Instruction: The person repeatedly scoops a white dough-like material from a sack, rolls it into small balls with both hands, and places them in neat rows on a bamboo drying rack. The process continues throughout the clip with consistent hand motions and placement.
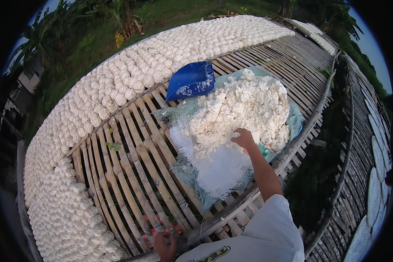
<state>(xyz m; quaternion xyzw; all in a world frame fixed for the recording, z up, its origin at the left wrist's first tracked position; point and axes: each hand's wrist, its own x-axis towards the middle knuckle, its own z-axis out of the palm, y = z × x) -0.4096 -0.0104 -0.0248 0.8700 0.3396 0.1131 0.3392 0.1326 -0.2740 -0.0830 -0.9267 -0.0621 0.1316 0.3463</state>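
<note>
A large mound of white, crumbly, damp mash (253, 105) lies on spread woven plastic sacks (220, 172), white and blue-green with frayed edges. At the mound's near side my right hand (245, 139) has its fingers curled in, with a small white lump of mash showing between thumb and fingers. My left hand (165, 247) is low at the near edge of the bamboo rack (150, 161), next to some red bits (159, 222) at the slats. Its fingers are too dark and blurred to read. A blue plastic scoop (191, 81), smeared with white, rests against the mound's far left.
Rows of white pressed lumps (148, 65) cover the rack's far side and curve round to the left, where more lumps (74, 214) lie. A bamboo rail (310, 126) edges the right side. Beyond a gap stands another slatted rack (358, 174) with pale sheets.
</note>
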